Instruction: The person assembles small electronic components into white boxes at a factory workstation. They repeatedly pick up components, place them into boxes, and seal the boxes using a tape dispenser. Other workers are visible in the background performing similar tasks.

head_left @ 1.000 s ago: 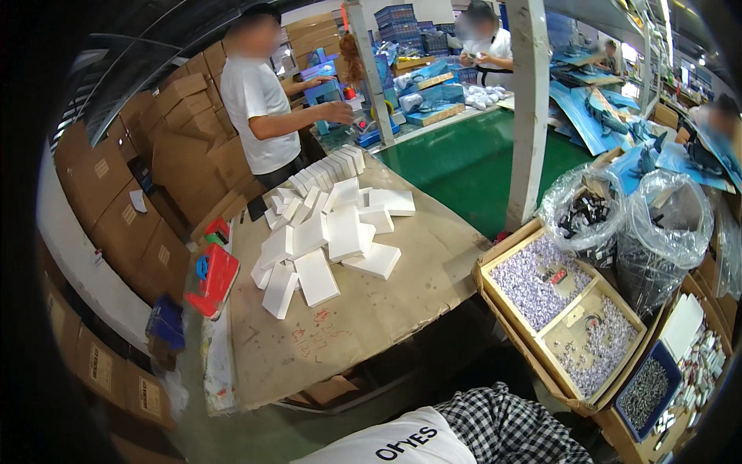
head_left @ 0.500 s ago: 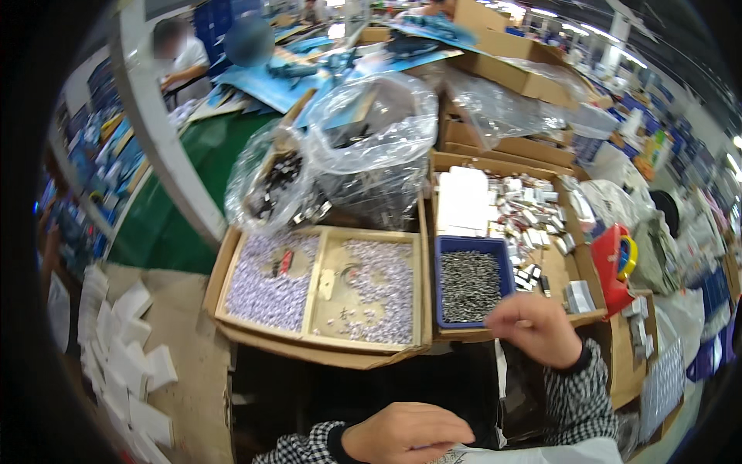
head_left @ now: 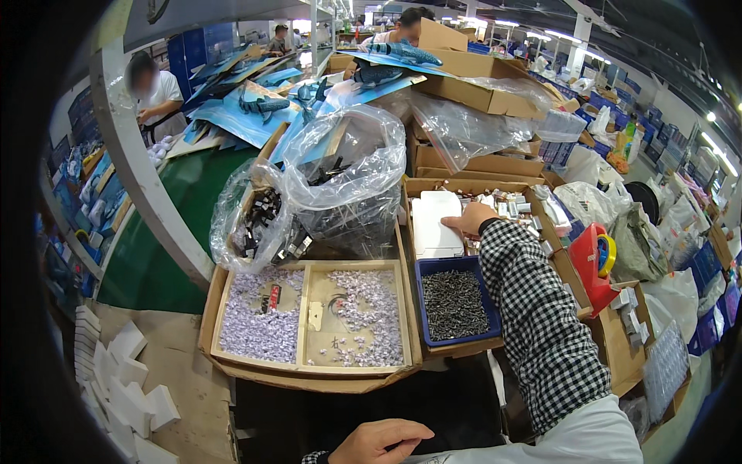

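Note:
My right hand point(head_left: 469, 220) reaches far forward over a shallow cardboard carton. Its index finger stretches to the right edge of a smooth white rectangular piece point(head_left: 437, 226), while the other fingers are partly hidden. Around that hand lie many small silver and white box-shaped parts point(head_left: 506, 206). Just nearer than the white piece, beside my right forearm, is a blue bin point(head_left: 420, 300) filled with small dark metal pins point(head_left: 457, 305). Low in the view, my left hand point(head_left: 380, 441) hovers near my lap, its fingers loosely extended and the thumb apart; nothing shows in it.
Left of the bin stands a two-part wooden tray point(head_left: 306, 317) with small pale lilac pieces. Behind it, clear plastic bags point(head_left: 340, 182) hold black parts. White blocks point(head_left: 131, 402) lie at the left. A red tool-like object with a yellow ring point(head_left: 593, 267) sits right; a white post point(head_left: 143, 147) rises left.
My right hand has moved forward and left, from beside the blue bin to the white piece in the carton. My left hand has shifted slightly lower, and the view has tilted upward.

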The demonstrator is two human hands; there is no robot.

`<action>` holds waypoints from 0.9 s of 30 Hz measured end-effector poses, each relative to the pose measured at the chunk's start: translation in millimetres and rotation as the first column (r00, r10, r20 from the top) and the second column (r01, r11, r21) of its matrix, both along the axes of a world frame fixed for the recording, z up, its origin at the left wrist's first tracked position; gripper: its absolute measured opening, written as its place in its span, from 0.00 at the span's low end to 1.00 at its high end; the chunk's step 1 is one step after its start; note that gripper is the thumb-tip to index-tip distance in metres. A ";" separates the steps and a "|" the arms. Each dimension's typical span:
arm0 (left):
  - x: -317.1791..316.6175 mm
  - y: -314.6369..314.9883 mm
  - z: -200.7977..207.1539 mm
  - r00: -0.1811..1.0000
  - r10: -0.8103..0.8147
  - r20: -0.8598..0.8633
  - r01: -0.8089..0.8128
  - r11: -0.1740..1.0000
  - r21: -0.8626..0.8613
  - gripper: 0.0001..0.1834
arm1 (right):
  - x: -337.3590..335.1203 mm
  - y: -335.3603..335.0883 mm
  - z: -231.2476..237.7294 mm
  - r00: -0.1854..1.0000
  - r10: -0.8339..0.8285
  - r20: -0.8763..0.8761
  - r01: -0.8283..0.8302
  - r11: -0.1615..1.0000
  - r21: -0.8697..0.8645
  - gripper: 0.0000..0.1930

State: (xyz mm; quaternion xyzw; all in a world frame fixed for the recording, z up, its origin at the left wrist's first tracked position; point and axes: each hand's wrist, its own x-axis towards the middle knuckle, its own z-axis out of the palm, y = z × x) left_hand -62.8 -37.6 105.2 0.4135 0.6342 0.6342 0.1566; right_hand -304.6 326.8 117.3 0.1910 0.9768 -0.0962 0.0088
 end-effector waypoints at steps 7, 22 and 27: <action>1.6 -7.5 -2.9 0.998 0.037 0.042 -0.035 0.999 -0.036 0.09 | -3.3 28.0 -14.7 0.992 -0.071 -0.104 0.021 0.909 -0.416 0.20; -30.1 -12.4 -12.7 0.904 -0.062 0.423 -0.093 0.937 0.336 0.38 | 193.5 -84.9 52.1 0.911 0.034 -0.410 -0.397 0.332 -0.856 0.10; -35.1 4.4 -35.2 0.717 -0.379 0.585 0.254 0.924 0.286 0.60 | 258.2 -138.8 -3.2 0.955 0.164 -0.249 -0.247 -0.031 -0.968 0.09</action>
